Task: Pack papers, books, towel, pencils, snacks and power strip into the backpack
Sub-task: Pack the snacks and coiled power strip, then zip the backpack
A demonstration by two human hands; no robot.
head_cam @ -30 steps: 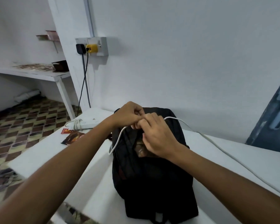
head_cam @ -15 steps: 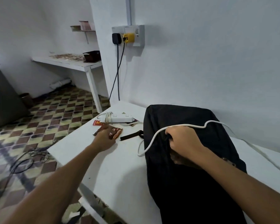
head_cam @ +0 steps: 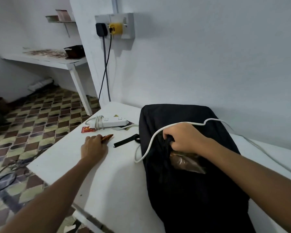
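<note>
1. A black backpack (head_cam: 188,174) is seen lying on a white table (head_cam: 97,179), close to the wall, with its top opening turned toward the camera.
2. The right hand (head_cam: 183,137) is closed in a fist around the dark edge of the backpack's opening, which is held pulled up.
3. Under that hand, a brownish packet (head_cam: 185,163) is seen inside the opening (what it is cannot be told).
4. A white cable (head_cam: 151,142) is draped over the backpack and across the right hand; one end hangs in a loop at the backpack's left side, and the rest is led away to the right along the table.
5. The left hand (head_cam: 93,147) is laid on the table well left of the backpack, fingers bent over a red-orange snack (head_cam: 107,137); whether it is actually gripped cannot be told.
6. A second red snack (head_cam: 87,129) is seen further back, just beside a white power strip (head_cam: 111,122) with its cord bundled at one end.
7. A black strap (head_cam: 124,142) of the backpack is stretched across the table between the left hand and the backpack.
8. A wall socket (head_cam: 115,25) with a black and a yellow plug is mounted above the table.
</note>
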